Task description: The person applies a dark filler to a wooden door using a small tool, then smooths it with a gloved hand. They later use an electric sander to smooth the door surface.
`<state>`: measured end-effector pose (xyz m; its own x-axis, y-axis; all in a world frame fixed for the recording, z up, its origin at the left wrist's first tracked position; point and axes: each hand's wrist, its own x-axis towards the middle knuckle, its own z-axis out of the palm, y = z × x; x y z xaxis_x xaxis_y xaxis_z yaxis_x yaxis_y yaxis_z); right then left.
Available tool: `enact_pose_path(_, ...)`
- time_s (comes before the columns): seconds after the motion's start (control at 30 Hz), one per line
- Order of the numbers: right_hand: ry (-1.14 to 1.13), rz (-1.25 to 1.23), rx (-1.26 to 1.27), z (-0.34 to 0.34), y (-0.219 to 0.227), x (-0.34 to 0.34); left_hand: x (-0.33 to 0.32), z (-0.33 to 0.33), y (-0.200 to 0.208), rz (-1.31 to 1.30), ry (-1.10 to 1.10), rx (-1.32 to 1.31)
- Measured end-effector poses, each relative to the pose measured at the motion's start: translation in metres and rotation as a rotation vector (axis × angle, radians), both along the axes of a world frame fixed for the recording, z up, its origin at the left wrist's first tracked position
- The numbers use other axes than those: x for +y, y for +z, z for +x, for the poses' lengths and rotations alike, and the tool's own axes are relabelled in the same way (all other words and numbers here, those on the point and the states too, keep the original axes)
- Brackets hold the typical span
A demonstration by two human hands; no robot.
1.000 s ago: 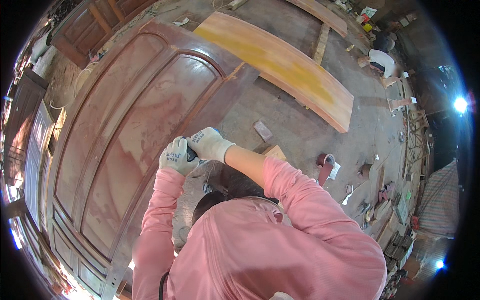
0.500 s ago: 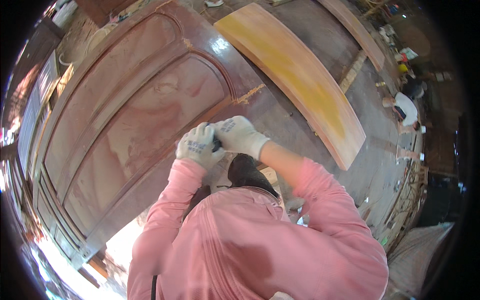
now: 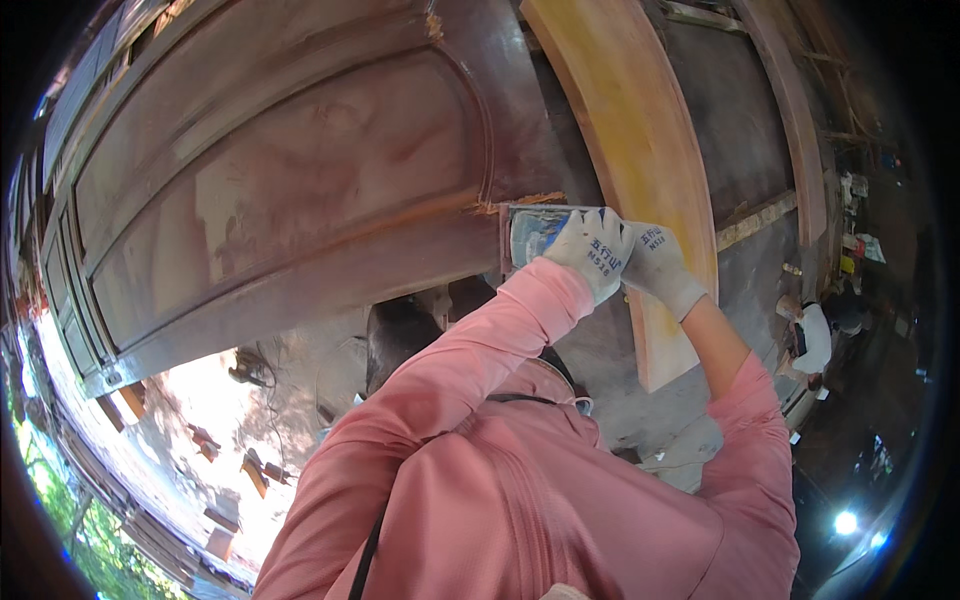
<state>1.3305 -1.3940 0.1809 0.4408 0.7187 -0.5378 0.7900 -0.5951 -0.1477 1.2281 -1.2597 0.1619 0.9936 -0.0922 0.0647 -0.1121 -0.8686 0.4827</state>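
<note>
A large reddish-brown wooden door panel (image 3: 330, 150) with curved raised mouldings lies in front of me. Orange-brown rough patches (image 3: 540, 197) mark its right part. My left hand (image 3: 588, 250), in a white glove, is closed at the panel's right end. By its fingers shows a flat, shiny, bluish-grey rectangular piece (image 3: 533, 236), whose kind I cannot make out. My right hand (image 3: 660, 265), also gloved, is closed and pressed against the left one. Whatever it grips is hidden.
A long pale board with a yellow streak (image 3: 640, 120) lies just beyond my right hand. Another board (image 3: 790, 110) is farther right. A person in white (image 3: 812, 340) crouches at the far right. Wood pieces (image 3: 262, 470) lie on the sunlit ground at left.
Both hands have moved right together, from the panel's near edge to its right end. The bluish rectangular piece now shows; earlier a dark thing showed between the hands. My view has shifted too.
</note>
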Motion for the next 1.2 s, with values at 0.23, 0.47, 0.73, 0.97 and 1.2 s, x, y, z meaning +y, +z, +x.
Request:
enact_pose_path(0.23,0.082,-0.004,0.109,-0.051,0.008,0.073,0.063,-0.067,0.002,-0.026,0.115,-0.053)
enact_pose_path(0.47,0.177,0.229,0.132,-0.159,-0.004,0.167,0.161,-0.186,0.015,-0.071,0.235,0.047)
enact_pose_path(0.73,0.328,0.457,0.137,-0.280,-0.017,0.268,0.256,-0.314,0.028,0.081,0.321,0.145)
enact_pose_path(0.97,0.302,0.499,0.164,-0.263,-0.011,0.242,0.240,-0.293,0.034,0.075,0.277,0.135)
enact_pose_path(1.2,0.177,0.336,0.107,-0.157,-0.011,0.147,0.157,-0.174,0.029,-0.028,0.179,0.040)
